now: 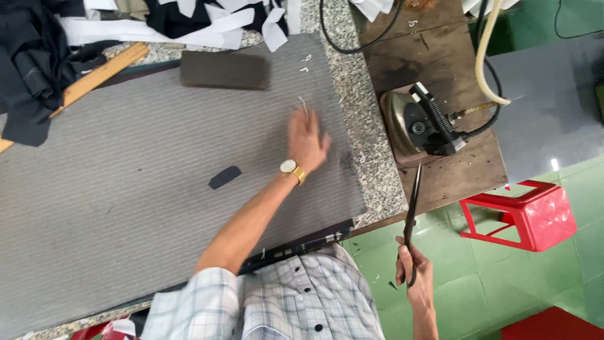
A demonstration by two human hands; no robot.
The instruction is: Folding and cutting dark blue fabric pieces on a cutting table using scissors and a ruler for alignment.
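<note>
My left hand [307,140] reaches out flat over the grey striped fabric [126,189] that covers the table, fingers spread, with a gold watch on the wrist. A thin white thread [302,104] lies just past its fingertips. A small dark fabric scrap [224,177] lies on the cloth to the left of my forearm. My right hand [414,272] hangs off the table's right side over the green floor and grips long black scissors [412,211], blades closed and pointing up toward the table edge.
A dark rectangular block [224,69] sits at the cloth's far edge. A wooden ruler [88,80] and piles of dark and white fabric lie at the back left. A steam iron [418,123] with hose rests on a wooden board [440,56]. A red plastic stool [525,214] stands on the floor.
</note>
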